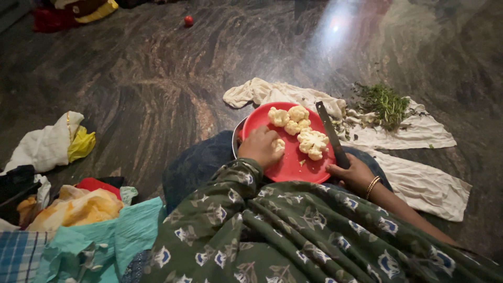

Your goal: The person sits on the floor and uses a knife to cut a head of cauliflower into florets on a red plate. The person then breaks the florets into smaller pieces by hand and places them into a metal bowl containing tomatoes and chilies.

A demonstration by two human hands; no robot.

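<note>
your left hand point(260, 148) rests on the near-left part of the round red plastic plate point(272, 166), fingers curled over a small pale cauliflower floret point(279, 144) and pinning it to the plate. your right hand point(352, 174) sits at the plate's near-right edge, closed around the handle of a long dark-bladed knife point(331, 134); the blade runs away from you along the plate's right side and is not touching any floret.

just beyond your left hand, a loose heap of creamy white cut cauliflower florets point(298, 131) lies across the middle and far side of the plate, about half a dozen pieces. judging by that, a good share of the cutting looks done, and the piece under your left fingers is the one in hand. no whole head or stalk shows, so you cannot tell how much is left.

a steel rim point(235, 137) peeps out under the plate's left edge. past your right hand, a crumpled off-white cloth point(419, 183) spreads over the dark veined stone floor point(157, 78), carrying a pile of chopped green herbs point(385, 104). far beyond your left hand lies a small red tomato point(188, 20). to your left sits bundled clothing in white, yellow and teal point(78, 209).

no packages, labels or signs show.
</note>
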